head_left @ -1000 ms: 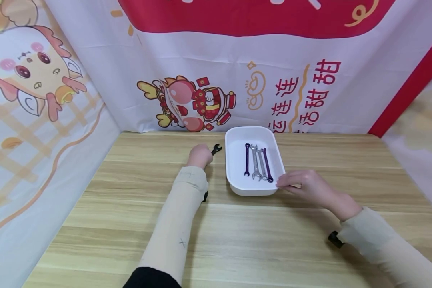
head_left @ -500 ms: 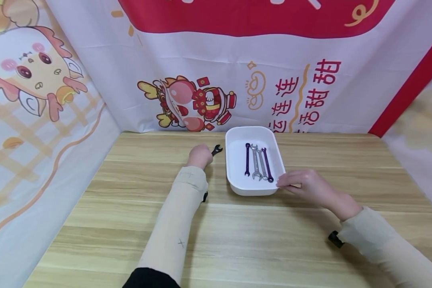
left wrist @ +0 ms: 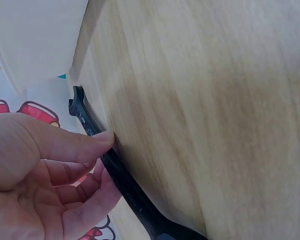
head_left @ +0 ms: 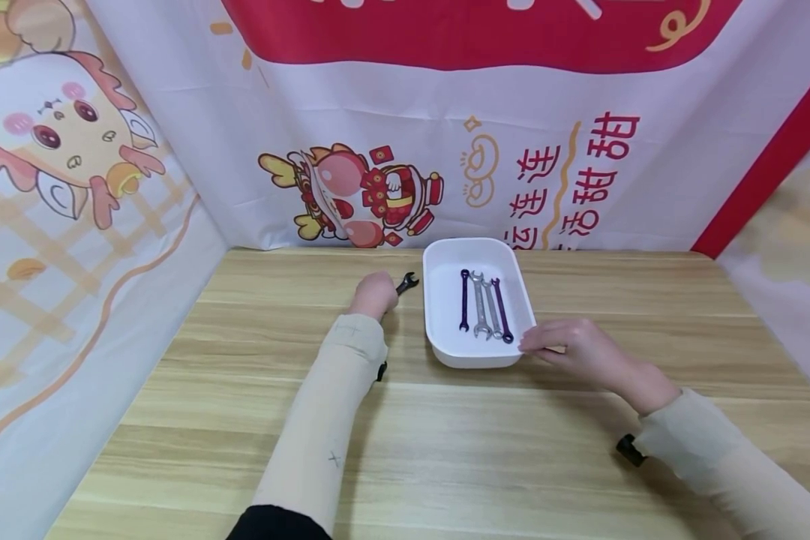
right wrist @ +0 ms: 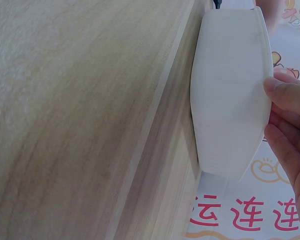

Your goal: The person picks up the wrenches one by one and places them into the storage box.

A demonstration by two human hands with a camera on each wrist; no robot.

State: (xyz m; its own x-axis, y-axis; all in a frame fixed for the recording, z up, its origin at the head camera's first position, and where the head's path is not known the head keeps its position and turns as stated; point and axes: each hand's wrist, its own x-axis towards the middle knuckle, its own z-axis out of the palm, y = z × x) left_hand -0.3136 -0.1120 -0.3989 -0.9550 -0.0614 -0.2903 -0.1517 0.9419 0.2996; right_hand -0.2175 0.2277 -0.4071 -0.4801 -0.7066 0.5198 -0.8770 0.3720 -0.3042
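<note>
My left hand (head_left: 374, 293) pinches a black open-ended wrench (head_left: 408, 282) at the table's back, left of a white plastic tub (head_left: 474, 361). In the left wrist view, the thumb and fingers hold the wrench's shaft (left wrist: 125, 182) close against the wood. My right hand (head_left: 574, 346) grips the tub's rim at its near right corner; the thumb shows at the rim in the right wrist view. Inside the tub lie a dark purple wrench (head_left: 464, 300) on the left, two silver wrenches (head_left: 480, 304) side by side and another purple wrench (head_left: 502, 309) on the right.
The tub stands on a wood-grain table (head_left: 459, 457) near its back edge. A printed cloth (head_left: 351, 97) hangs right behind the table, and another printed cloth (head_left: 61, 300) borders its left side. Bare wood lies in front of the tub.
</note>
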